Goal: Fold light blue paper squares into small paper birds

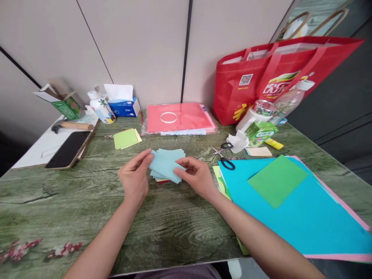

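A small light blue paper square (166, 166) is held just above the middle of the green wood-grain table (87, 201). My left hand (134, 177) pinches its left edge and my right hand (197, 175) pinches its right corner. Under it lies a small stack of light blue paper squares (171, 155), with red and yellow edges showing at the bottom. Both hands are closed on the same sheet.
To the right lie large cyan and pink sheets (305, 221) with a green square (277, 180) on top, and scissors (223, 155). Farther back are red paper in plastic (178, 118), yellow-green notes (126, 138), a phone (69, 149), a tissue box (123, 102) and a red bag (276, 73).
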Available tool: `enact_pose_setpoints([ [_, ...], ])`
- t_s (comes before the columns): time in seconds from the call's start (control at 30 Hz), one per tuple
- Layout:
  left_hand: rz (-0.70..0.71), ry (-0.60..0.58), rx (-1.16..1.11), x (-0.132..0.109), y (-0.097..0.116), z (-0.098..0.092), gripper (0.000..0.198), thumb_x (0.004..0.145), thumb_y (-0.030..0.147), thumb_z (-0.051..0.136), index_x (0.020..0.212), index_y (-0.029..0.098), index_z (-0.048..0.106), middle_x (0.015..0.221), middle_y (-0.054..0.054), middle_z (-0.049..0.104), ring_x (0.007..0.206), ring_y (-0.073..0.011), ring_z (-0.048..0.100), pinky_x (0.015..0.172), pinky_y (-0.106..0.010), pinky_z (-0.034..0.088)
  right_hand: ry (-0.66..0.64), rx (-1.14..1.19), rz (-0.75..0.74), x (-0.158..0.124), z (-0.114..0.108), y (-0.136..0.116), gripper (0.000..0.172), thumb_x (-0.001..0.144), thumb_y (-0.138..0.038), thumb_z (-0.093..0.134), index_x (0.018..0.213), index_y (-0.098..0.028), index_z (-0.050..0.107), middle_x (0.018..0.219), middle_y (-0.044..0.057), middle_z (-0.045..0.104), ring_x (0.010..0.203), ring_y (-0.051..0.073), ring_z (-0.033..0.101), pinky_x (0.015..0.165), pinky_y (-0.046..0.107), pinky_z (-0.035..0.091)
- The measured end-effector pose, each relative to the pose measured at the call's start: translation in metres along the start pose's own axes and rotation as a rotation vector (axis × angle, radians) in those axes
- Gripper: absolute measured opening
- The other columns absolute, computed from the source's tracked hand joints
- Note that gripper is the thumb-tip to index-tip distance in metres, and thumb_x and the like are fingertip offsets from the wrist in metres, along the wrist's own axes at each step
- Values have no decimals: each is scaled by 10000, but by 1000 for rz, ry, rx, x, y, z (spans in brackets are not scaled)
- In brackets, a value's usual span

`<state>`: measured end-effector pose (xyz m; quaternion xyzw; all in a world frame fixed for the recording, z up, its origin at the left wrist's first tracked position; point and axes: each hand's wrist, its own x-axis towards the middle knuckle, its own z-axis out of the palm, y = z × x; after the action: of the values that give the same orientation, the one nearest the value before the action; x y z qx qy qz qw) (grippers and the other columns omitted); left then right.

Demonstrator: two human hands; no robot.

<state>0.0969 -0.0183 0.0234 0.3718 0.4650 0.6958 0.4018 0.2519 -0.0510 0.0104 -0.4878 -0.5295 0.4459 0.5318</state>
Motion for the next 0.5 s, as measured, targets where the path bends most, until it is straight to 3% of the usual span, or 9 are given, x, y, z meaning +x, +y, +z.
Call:
enact_pose_setpoints([
  [0.17,51,49,-21,0,2,0,191,575,197,782,763,215,756,750,-20,738,725,-168,674,686,-281,536,53,21,6,0,0,0,206,676,-347,702,800,-191,650,725,20,657,631,139,584,576,264,486],
  [0.5,25,52,-77,-1,5,3,200,561,209,795,755,211,746,722,-10,726,694,-160,676,649,-271,537,121,70,33,-1,5,3,237,660,-407,707,726,-191,635,591,-11,599,528,124,546,505,253,456],
])
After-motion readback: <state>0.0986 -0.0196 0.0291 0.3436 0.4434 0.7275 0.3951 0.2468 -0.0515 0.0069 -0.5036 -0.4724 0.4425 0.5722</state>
